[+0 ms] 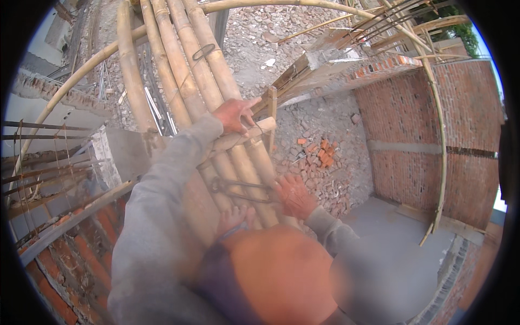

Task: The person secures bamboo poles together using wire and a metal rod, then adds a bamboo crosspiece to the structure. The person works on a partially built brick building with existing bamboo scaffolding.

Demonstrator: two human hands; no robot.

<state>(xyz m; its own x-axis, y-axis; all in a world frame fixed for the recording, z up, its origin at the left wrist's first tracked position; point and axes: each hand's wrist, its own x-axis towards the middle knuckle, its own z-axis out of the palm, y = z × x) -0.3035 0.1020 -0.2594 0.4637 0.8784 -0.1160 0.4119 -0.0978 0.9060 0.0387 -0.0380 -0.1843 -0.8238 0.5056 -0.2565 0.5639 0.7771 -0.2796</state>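
Observation:
Several long bamboo poles [187,70] lie side by side below me, with a short bamboo crosspiece [264,125] over them. My left hand [234,116] is at the crosspiece, its fingers apart and partly stretched out to the right; I see nothing held in it. A thin wire shows on the crosspiece near its right end. My right hand [296,197] rests with spread fingers at the right edge of the poles. Beside its fingertips lie dark metal pincers [238,187], handles toward that hand. My bare foot [236,218] stands on the poles just below the pincers.
My bent orange-clad knee [281,273] fills the lower middle. Broken bricks [325,154] cover the ground far below on the right, before a brick wall [403,114]. Curved bamboo [441,135] stands at right. Rebar [49,127] sticks out at left, above a brick wall [81,260].

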